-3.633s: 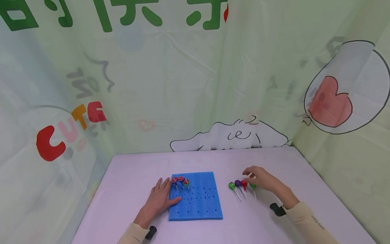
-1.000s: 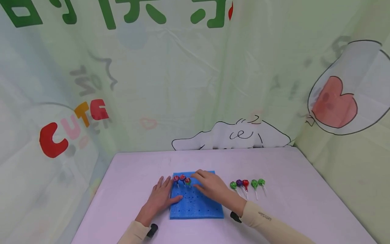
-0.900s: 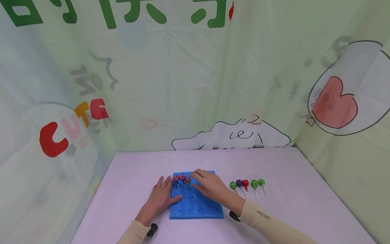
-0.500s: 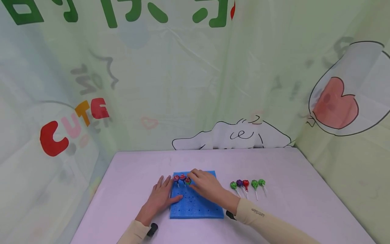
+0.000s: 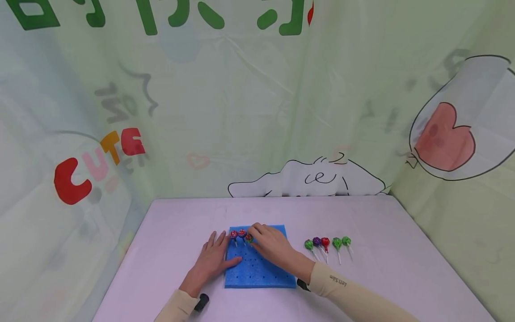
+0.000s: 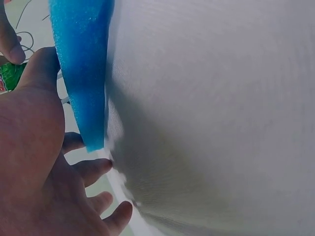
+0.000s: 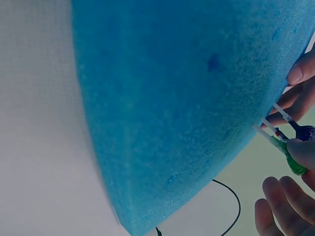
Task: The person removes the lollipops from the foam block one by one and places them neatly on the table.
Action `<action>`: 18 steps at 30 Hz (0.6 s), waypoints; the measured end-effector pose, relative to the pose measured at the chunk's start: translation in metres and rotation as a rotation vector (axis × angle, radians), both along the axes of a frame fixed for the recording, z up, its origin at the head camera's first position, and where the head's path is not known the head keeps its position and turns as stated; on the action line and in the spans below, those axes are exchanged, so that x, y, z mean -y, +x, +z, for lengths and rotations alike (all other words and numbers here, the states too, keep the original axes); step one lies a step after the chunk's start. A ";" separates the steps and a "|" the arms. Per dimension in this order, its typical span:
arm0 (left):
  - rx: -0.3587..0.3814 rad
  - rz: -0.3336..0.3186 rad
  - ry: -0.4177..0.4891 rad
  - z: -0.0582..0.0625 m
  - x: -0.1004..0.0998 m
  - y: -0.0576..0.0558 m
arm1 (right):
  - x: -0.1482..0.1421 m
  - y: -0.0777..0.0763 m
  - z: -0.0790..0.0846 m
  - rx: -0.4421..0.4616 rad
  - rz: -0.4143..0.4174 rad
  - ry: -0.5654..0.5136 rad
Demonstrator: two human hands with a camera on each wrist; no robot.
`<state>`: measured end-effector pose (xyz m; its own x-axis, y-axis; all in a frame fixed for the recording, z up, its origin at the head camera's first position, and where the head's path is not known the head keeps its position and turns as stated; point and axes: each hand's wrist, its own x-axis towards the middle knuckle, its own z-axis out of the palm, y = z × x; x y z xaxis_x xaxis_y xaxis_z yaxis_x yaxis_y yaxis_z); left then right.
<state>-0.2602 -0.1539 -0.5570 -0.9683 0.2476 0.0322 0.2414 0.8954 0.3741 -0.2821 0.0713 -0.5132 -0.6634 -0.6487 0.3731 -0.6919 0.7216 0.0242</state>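
A blue foam board (image 5: 261, 273) with small holes lies on the table. Three lollipops stand in its far left part: a red-and-purple lollipop (image 5: 234, 234), a similar lollipop (image 5: 242, 233) beside it, and a green-and-red lollipop (image 5: 249, 238). My right hand (image 5: 275, 246) reaches over the board and pinches the head of that green lollipop (image 7: 297, 166), whose white stick enters the foam in the right wrist view. My left hand (image 5: 211, 259) rests along the board's left edge, fingers spread and thumb over the foam; the left wrist view shows its palm (image 6: 29, 142) beside the foam.
Right of the board several loose lollipops lie in a row: a green lollipop (image 5: 308, 244), a purple lollipop (image 5: 317, 241), a red lollipop (image 5: 325, 242) and more green ones (image 5: 336, 243). Printed curtains (image 5: 257, 112) enclose the pale table (image 5: 193, 214) behind and at both sides.
My right hand has moved left from the loose lollipops to the board. Over the last second its fingers have come onto the green-and-red lollipop. My left hand has stayed in place.
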 end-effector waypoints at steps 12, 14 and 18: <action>0.006 0.000 0.002 0.003 -0.001 0.001 | 0.000 -0.001 -0.006 0.002 0.000 -0.043; 0.007 0.001 -0.002 0.003 -0.001 0.000 | 0.000 -0.001 -0.006 -0.009 0.001 -0.046; 0.008 0.002 -0.002 0.002 -0.001 0.000 | 0.000 -0.001 -0.007 -0.024 -0.001 -0.042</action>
